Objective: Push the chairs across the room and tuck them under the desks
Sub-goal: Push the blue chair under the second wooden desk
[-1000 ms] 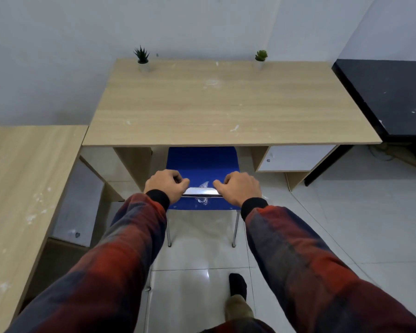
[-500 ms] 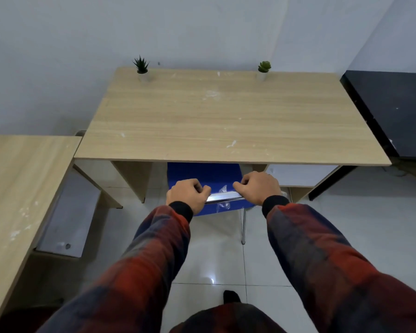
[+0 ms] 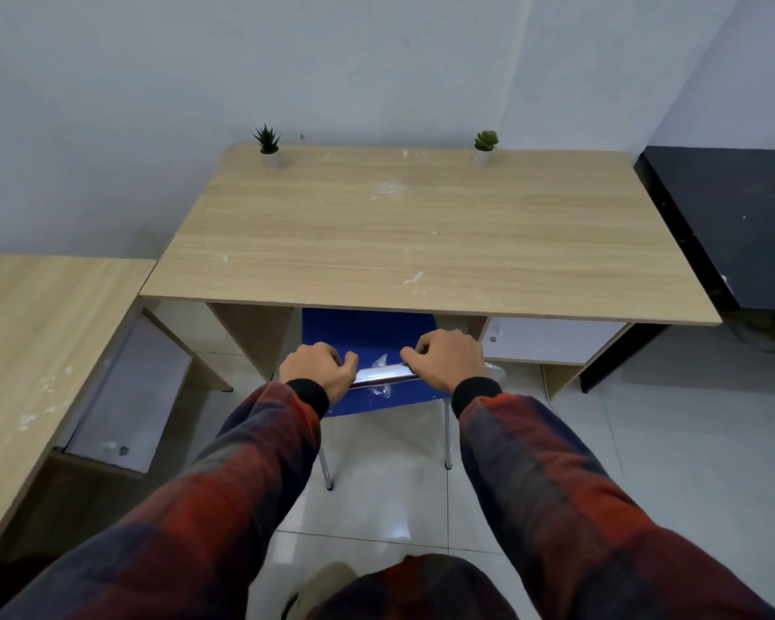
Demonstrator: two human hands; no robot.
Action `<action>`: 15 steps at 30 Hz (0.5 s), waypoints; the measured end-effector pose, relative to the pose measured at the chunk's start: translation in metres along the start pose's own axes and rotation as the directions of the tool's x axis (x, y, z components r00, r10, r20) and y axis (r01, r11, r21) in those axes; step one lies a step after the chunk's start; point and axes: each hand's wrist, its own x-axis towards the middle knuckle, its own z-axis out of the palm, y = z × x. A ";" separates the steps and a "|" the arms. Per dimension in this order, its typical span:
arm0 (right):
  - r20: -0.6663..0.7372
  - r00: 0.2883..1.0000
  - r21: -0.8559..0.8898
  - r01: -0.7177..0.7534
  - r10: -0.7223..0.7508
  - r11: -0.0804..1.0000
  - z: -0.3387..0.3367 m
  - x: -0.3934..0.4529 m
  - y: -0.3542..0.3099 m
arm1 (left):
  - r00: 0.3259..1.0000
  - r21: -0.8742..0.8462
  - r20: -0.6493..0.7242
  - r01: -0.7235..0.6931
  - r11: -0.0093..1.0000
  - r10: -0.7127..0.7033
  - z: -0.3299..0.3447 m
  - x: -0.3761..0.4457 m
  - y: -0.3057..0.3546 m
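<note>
While gripped, chair (image 3: pixel 368 328) underlaps desk (image 3: pixel 421 234).

The room is evenly and fairly dimly lit with a cool, bluish cast; the grey wall (image 3: pixel 198 105) shows no hard shadows. A soft glare patch lies on the glossy floor tiles (image 3: pixel 390 530), and the chrome bar of the chair back (image 3: pixel 383 375) catches a bright highlight. Under the tabletop (image 3: pixel 421 234) the space falls into shade. Wide-angle distortion bends lines outward near the frame's edges, and the plaid sleeves (image 3: pixel 198 507) at the bottom look soft and smeared.
</note>
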 end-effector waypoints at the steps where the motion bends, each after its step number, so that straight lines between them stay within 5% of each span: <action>1: -0.003 1.000 0.001 0.000 0.000 1.000 0.001 -0.001 0.000 | 1.000 -0.014 -0.021 0.002 1.000 -0.002 0.000 -0.002 -0.001; 8: -0.014 0.997 -0.029 -0.081 0.081 0.996 0.000 0.007 -0.013 | 0.985 -0.161 -0.159 -0.094 0.982 0.068 -0.002 0.017 -0.010; 15: 0.005 0.996 -0.021 -0.094 0.094 0.995 0.019 0.014 -0.064 | 0.992 -0.149 -0.019 -0.124 0.981 0.123 -0.019 0.061 -0.063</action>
